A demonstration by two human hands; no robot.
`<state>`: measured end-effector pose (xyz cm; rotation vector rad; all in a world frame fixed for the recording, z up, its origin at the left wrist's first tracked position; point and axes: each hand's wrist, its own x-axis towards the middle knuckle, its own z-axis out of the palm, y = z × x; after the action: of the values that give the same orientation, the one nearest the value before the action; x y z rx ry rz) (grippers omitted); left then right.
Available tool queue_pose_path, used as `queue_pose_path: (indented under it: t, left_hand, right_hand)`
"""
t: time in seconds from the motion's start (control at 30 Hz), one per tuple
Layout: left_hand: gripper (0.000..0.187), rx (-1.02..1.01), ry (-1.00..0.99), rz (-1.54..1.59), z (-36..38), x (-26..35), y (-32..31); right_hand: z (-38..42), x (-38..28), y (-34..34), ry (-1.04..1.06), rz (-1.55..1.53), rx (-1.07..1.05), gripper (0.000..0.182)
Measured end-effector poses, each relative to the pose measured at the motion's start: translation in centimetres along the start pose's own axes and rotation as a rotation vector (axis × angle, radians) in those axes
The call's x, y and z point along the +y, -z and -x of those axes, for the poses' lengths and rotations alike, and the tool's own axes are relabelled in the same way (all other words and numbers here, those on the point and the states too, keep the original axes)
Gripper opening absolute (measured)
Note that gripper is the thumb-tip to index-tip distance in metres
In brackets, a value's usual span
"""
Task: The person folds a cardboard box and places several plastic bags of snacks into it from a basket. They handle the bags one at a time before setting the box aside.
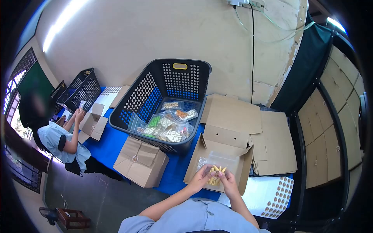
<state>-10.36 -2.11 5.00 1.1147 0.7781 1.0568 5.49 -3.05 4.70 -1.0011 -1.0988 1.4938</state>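
Both my hands meet over the near side of an open cardboard box [243,167]. My left hand [200,179] and my right hand [229,183] have their fingers wrapped round a bunch of small yellow pieces [215,178], one hand on each side. The pieces seem to be in a clear bag, though its edges are hard to make out. Inside the box, just beyond my hands, lies a clear plastic bag [222,159].
A black basket [134,105] holds several filled clear bags [167,124]. Nearby are a closed carton [140,161], flattened cardboard [274,143] and a sticker sheet [268,196]. At the left, a person [58,139] holds a small bag beside another open box [93,125].
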Motion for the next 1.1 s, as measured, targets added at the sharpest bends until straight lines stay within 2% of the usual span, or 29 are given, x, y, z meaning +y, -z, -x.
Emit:
queue_pose_path:
  t: [0.1, 0.17, 0.2, 0.23, 0.27, 0.33, 0.37, 0.4, 0.43, 0.53, 0.63, 0.7, 0.73, 0.77, 0.83, 0.87, 0.9, 0.97, 1.03, 1.1]
  left_hand:
    - [0.030, 0.025, -0.008, -0.040, 0.2, -0.4, 0.2]
    - [0.030, 0.040, 0.026, -0.054, 0.8, -0.7, 1.1]
    - [0.030, -0.021, 0.091, -0.083, 0.9, -0.9, 1.6]
    - [0.029, -0.091, 0.153, -0.117, 0.9, -0.5, 1.6]
    - [0.025, 0.017, 0.050, -0.017, 1.1, -0.2, 0.6]
    - [0.022, 0.037, 0.012, -0.060, 0.5, -0.6, 0.7]
    - [0.019, 0.060, -0.027, -0.111, 0.0, -0.9, 1.1]
    - [0.014, 0.106, 0.024, -0.068, -0.3, -1.4, 1.5]
    - [0.009, 0.166, -0.027, -0.125, -0.3, 0.6, 1.0]
    - [0.009, 0.171, -0.074, -0.058, -1.3, 1.1, 1.8]
    - [0.013, 0.158, 0.020, 0.026, -1.8, 1.6, 3.8]
    - [0.015, 0.056, 0.176, -0.084, -2.0, 1.3, 5.1]
    - [0.015, 0.101, 0.080, -0.147, -1.7, 0.8, 5.3]
    - [0.015, 0.094, 0.074, -0.149, -1.5, 0.3, 5.4]
    - [0.018, 0.323, -0.090, -0.256, -0.9, 0.0, 5.4]
    - [0.022, 0.222, -0.089, -0.260, -0.3, 0.1, 5.2]
    - [0.034, 0.107, -0.192, -0.335, 0.0, 0.4, 4.7]
    - [0.050, 0.117, -0.285, -0.231, 0.2, 0.8, 3.2]
    - [0.056, 0.128, -0.304, -0.200, 0.0, 2.2, 2.6]
    - [0.061, 0.136, -0.309, -0.165, 0.1, 3.5, 2.4]
  right_hand:
    - [0.0, 0.5, -0.5, 0.003, 0.015, -0.003, 0.037]
    - [-0.1, 0.4, -1.4, 0.049, -0.224, 0.326, 0.029]
    - [-0.6, 0.6, -0.5, 0.101, -0.241, 0.336, 0.020]
    - [-0.3, 0.6, 0.5, 0.098, -0.237, 0.341, 0.020]
    - [-0.4, 0.6, 1.4, 0.090, -0.134, 0.250, 0.017]
    - [0.2, -0.6, 1.6, 0.098, 0.080, 0.058, 0.016]
    - [-0.2, -0.8, 1.4, 0.098, 0.086, 0.066, 0.016]
    - [0.1, -0.8, 1.2, 0.080, 0.129, 0.043, 0.017]
    - [0.6, -0.8, 1.2, 0.061, 0.178, 0.023, 0.019]
    - [0.8, -0.3, 0.0, 0.054, 0.202, 0.097, 0.025]
    - [0.5, -0.1, -0.3, 0.080, 0.297, 0.083, 0.029]
    - [0.5, -0.3, 0.3, -0.019, 0.320, -0.001, 0.028]
    - [0.6, -0.3, 0.5, -0.017, 0.321, 0.007, 0.028]
    - [0.5, -0.3, 0.8, -0.020, 0.431, 0.056, 0.027]
    - [0.0, -0.2, 0.3, -0.012, 0.542, 0.098, 0.027]
    - [-0.4, 0.2, -0.8, 0.141, 0.483, 0.191, 0.028]
    - [-0.8, 0.1, -2.2, 0.291, 0.418, 0.281, 0.030]
    - [-1.3, -1.0, -4.6, 0.335, 0.458, 0.222, 0.036]
    - [-2.2, -1.6, -6.2, 0.490, 0.486, 0.078, 0.041]
    - [-3.0, -2.1, -7.1, 0.539, 0.423, 0.077, 0.043]
